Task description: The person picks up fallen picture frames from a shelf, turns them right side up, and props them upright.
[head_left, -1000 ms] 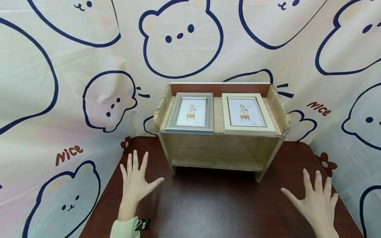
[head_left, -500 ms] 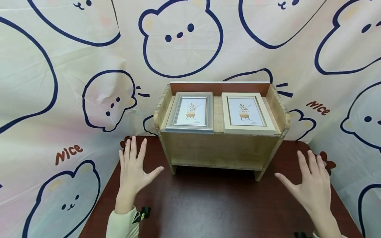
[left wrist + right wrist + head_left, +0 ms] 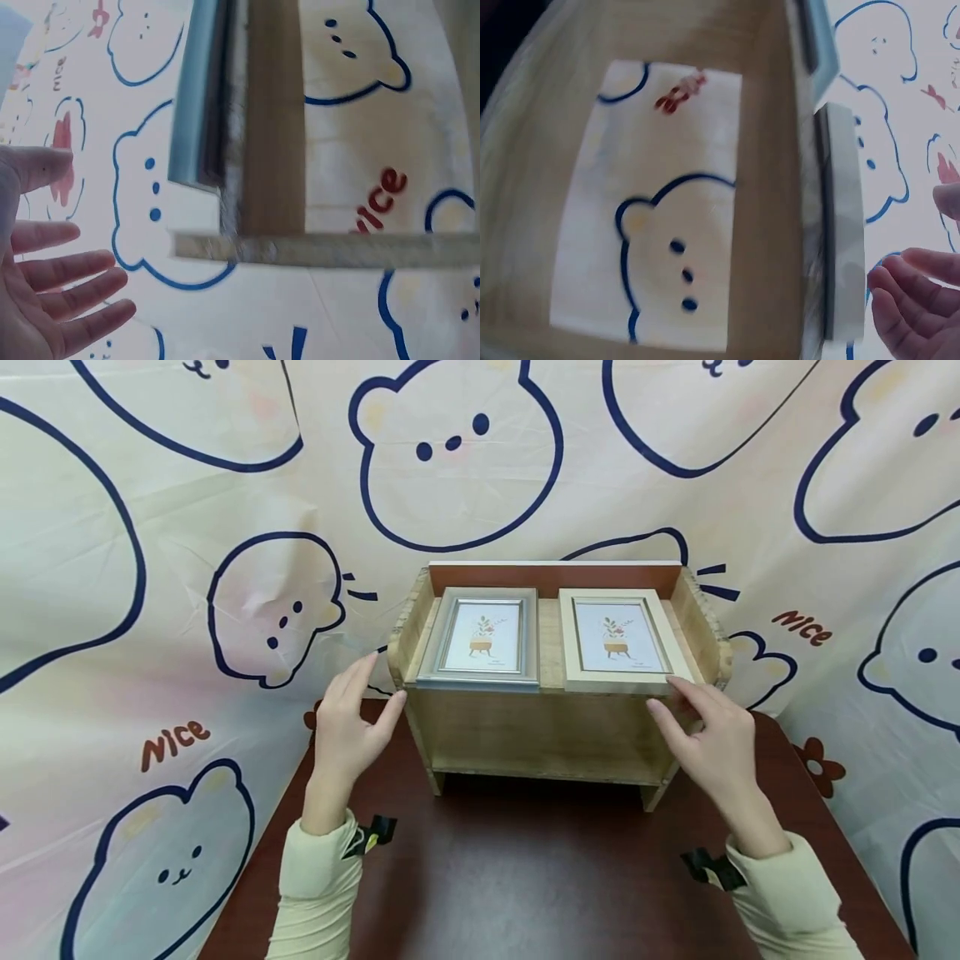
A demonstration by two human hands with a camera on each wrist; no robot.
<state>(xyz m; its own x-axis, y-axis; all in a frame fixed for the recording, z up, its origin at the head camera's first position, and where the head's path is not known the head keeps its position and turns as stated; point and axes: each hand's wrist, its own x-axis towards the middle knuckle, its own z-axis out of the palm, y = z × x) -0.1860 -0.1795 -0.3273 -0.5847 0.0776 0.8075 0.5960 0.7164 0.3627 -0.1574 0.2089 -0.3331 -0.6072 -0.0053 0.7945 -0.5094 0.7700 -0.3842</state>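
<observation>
Two picture frames lie side by side on the top of a small wooden shelf (image 3: 551, 735). On the left is a silver-grey picture frame (image 3: 529, 639); on the right, a cream picture frame (image 3: 567, 643), each with a potted-plant print. My left hand (image 3: 347, 739), fingers extended and thumb apart, is at the shelf's left side, holding nothing. In the left wrist view this hand (image 3: 56, 277) is apart from the grey frame's edge (image 3: 193, 97). My right hand (image 3: 708, 735) has its fingertips right at the cream frame's lower right corner. The right wrist view has these fingers (image 3: 907, 285) beside the cream frame's edge (image 3: 845, 225).
The shelf stands on a dark red-brown table (image 3: 517, 877), with raised side panels (image 3: 701, 639) flanking the picture frames. Below the top is an open compartment. A cloth backdrop (image 3: 465, 510) with bear drawings hangs behind and at both sides.
Both hands have moved forward and up toward the shelf. The right hand has also come left, to the cream picture frame's corner. Both picture frames have stayed on the shelf top.
</observation>
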